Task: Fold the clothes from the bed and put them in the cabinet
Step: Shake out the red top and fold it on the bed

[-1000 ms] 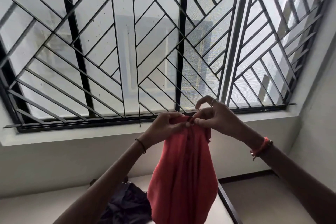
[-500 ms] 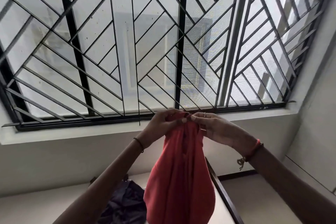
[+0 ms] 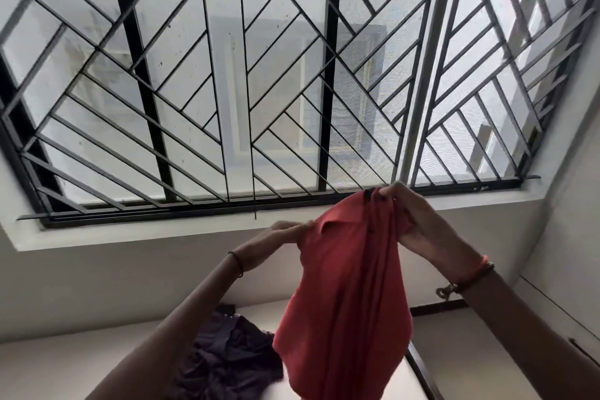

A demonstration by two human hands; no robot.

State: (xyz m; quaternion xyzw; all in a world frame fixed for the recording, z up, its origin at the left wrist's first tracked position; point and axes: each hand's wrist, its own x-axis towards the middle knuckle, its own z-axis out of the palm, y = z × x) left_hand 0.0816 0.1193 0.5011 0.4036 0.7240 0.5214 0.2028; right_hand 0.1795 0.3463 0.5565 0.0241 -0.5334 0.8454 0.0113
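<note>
My hands have drawn apart. The right hand [image 3: 422, 227] grips the red shirt [image 3: 347, 295] at its 1 o'clock corner, and the left hand [image 3: 279, 237] pinches its 10 o'clock edge. The shirt hangs spread above the bed [image 3: 65, 367]. I judge folding hasn't started. Dark clothes [image 3: 227, 357] wait at 7 o'clock.

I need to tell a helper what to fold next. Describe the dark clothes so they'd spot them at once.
Below the barred window, a pale bed runs along the wall. The dark clothes lie crumpled on it, left of the red garment that the left hand and right hand hold up. They are the only dark purple heap lying loose.
</note>
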